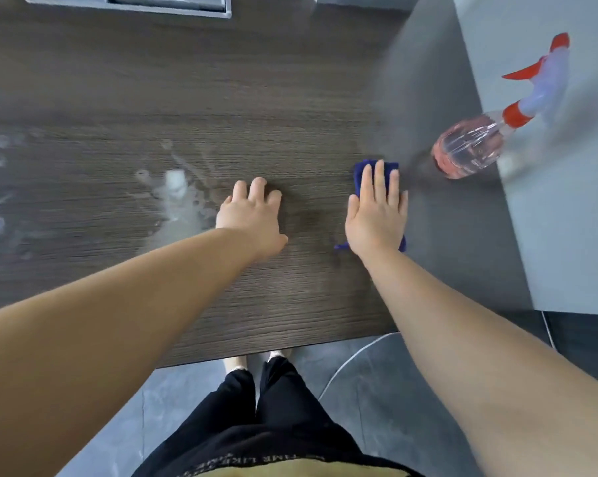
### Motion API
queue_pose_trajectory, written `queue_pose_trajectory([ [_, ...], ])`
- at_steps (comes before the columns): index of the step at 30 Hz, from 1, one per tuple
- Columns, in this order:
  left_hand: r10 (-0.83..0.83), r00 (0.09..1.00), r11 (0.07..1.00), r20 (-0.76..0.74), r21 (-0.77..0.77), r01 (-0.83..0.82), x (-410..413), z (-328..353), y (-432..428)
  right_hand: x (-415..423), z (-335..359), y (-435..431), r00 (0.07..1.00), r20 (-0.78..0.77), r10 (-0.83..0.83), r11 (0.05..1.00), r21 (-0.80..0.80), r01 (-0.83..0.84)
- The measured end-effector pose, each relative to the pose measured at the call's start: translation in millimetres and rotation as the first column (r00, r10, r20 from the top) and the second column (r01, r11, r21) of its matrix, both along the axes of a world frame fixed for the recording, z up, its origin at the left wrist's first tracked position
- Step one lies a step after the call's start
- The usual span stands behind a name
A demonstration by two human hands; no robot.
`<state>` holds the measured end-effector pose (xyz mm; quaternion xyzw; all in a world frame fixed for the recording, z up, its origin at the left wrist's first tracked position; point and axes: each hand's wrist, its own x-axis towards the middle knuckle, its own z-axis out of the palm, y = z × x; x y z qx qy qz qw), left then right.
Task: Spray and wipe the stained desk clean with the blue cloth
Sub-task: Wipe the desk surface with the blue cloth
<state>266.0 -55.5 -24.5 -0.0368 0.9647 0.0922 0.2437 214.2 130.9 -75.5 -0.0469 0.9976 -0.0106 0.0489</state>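
The flat right hand [377, 215] is pressing the blue cloth [373, 168]; the left hand [253, 218] is lying open on the desk [153, 80]. The wiping step looks to be starting, and next the cloth needs sliding left to the white stain [178, 201].

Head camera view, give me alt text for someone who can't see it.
A person's right hand presses a blue cloth flat on a wood-grain desk, while the left hand rests on the desktop beside it. To the left lie white smears; to the right sits a pink-filled spray bottle.

I am pressing my right hand [377, 218] on the soft-looking blue cloth [359, 171] against the matt, wood-grained desk [256, 98], wet whitish stains [177, 201] smearing it, near the clear glossy plastic spray bottle [469, 149].
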Motion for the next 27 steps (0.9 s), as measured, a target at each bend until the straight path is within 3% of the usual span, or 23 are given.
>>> queue_pose_trajectory([
  [2,-0.031,0.999,0.999,-0.02,0.03,0.031,3.1,-0.7,13.6,39.8,-2.2,-13.4,0.963,-0.022,0.27,0.962,-0.038,-0.271],
  [4,-0.064,0.997,0.997,-0.032,0.038,0.065,6.7,-3.8,20.6,73.2,-0.4,11.3,0.814,0.028,0.58,0.814,-0.025,-0.58],
  [5,-0.075,0.997,0.996,-0.032,0.037,0.076,8.0,-5.4,21.1,73.5,0.7,32.5,0.769,0.055,0.637,0.77,-0.017,-0.637],
  [7,-0.088,0.996,0.995,-0.034,0.037,0.089,11.7,-8.8,20.7,60.1,-0.1,69.1,0.855,0.015,0.518,0.855,0.026,-0.518],
  [9,-0.094,0.994,0.995,-0.059,0.035,0.096,16.5,-12.1,20.6,48.8,2.6,79.7,0.988,-0.003,0.156,0.988,0.012,-0.156],
  [11,-0.093,0.99,0.993,-0.106,0.059,0.099,23.5,-14.6,21.5,55.3,-1.3,52.7,0.988,-0.031,-0.15,0.989,-0.007,0.15],
  [12,-0.084,0.987,0.991,-0.137,0.091,0.097,26.3,-15.2,21.2,66.1,-2.1,31.4,0.981,-0.03,-0.193,0.981,-0.016,0.192],
  [13,-0.072,0.984,0.987,-0.164,0.131,0.094,30.8,-15.8,21.8,83.8,-3.2,12.4,0.989,-0.036,-0.147,0.989,-0.035,0.145],
  [15,-0.033,0.978,0.978,-0.208,0.193,0.074,38.0,-15.5,18.7,119.1,-1.9,-6.7,0.982,-0.037,0.186,0.979,-0.079,-0.188],
  [17,-0.021,0.973,0.977,-0.229,0.202,0.068,47.5,-15.6,13.0,132.2,-1.9,13.8,0.856,-0.004,0.517,0.854,-0.069,-0.516],
  [18,-0.025,0.971,0.98,-0.238,0.185,0.071,51.9,-16.0,9.1,126.3,-3.2,31.6,0.828,0.003,0.561,0.828,-0.04,-0.56],
  [19,-0.031,0.968,0.984,-0.249,0.161,0.073,55.8,-16.3,4.9,117.3,-4.0,48.0,0.858,-0.014,0.513,0.859,0.001,-0.513],
  [21,-0.017,0.966,0.993,-0.259,0.107,0.046,64.9,-16.9,-5.6,99.8,-2.5,64.5,0.982,-0.047,0.182,0.983,0.017,-0.182],
  [23,0.034,0.965,0.997,-0.262,0.077,-0.015,72.6,-18.2,-15.9,95.4,-1.3,43.9,0.978,0.004,-0.207,0.978,-0.01,0.207],
  [24,0.059,0.962,0.997,-0.266,0.065,-0.043,76.2,-18.7,-21.7,102.8,-2.6,19.1,0.961,0.013,-0.276,0.961,-0.011,0.276],
  [25,0.081,0.959,0.996,-0.272,0.052,-0.07,79.7,-19.2,-27.2,115.2,-3.3,-7.3,0.973,0.02,-0.229,0.973,-0.027,0.229],
  [27,0.12,0.952,0.993,-0.283,0.023,-0.118,86.1,-19.8,-40.8,147.1,-2.6,-53.5,0.992,-0.031,0.12,0.989,-0.088,-0.122],
])
